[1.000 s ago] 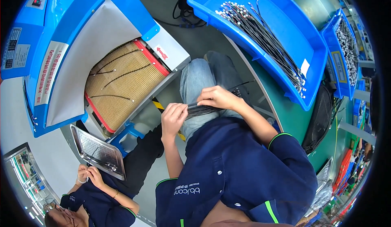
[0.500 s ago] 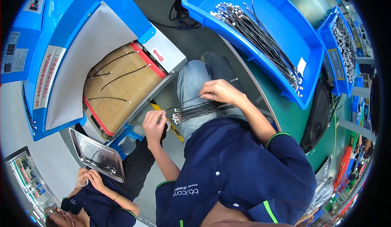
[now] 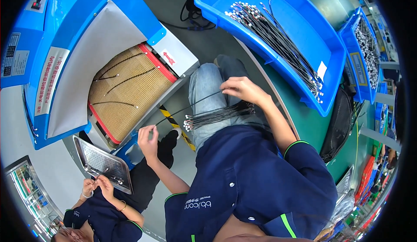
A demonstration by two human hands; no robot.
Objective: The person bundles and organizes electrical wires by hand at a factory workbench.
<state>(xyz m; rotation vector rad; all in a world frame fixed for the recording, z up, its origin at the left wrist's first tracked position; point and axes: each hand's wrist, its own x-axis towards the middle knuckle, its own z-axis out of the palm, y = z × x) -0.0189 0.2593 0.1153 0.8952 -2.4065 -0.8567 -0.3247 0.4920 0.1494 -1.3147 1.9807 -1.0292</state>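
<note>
A thin black cable (image 3: 189,107) stretches slantwise between my two hands, above my knee. At its lower left end my left hand (image 3: 148,143) is closed, thumb and fingers pinching it. My right hand (image 3: 243,88) pinches the other end, out over the far side of my legs. Across my lap lies a bundle of black cables (image 3: 219,117), with small white connectors (image 3: 188,123) at its left end; neither hand touches it. Beside my left hand, several single black cables (image 3: 126,83) lie spread on the tan mesh belt (image 3: 110,118) of a blue machine.
A blue tray (image 3: 299,11) with many black cables stands on the green table (image 3: 306,122) at right, near another blue bin (image 3: 358,64) and a black bag (image 3: 336,129). At lower left a co-worker's hands (image 3: 97,185) work over a metal tray (image 3: 104,159).
My left hand has moved left and slightly down, my right hand a little right and up, drawing the cable away from the bundle. Cables on the belt have shifted slightly toward the machine.
</note>
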